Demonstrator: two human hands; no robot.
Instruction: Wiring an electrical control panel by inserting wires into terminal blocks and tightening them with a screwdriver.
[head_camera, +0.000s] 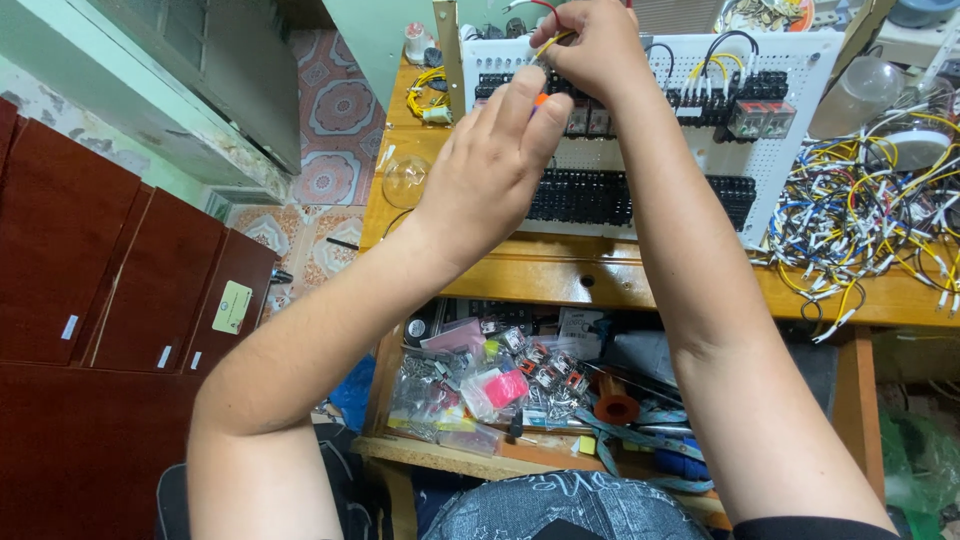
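A white perforated panel (690, 140) stands on the wooden bench, carrying rows of black terminal blocks (590, 196) and relays (760, 117). My left hand (495, 160) is closed around a small tool with an orange handle (540, 99), held against the upper row of blocks. My right hand (590, 45) reaches over the panel's top edge and pinches a yellow wire (548, 42) at the same spot. Much of the upper row is hidden behind both hands.
A tangle of yellow, white, black and blue wires (870, 220) lies at the right of the bench (560, 270). A lower shelf (500, 385) holds small bags of parts, relays and tape. Dark red cabinets (120, 270) stand at the left. A clear bulb-shaped object (405, 180) lies left of the panel.
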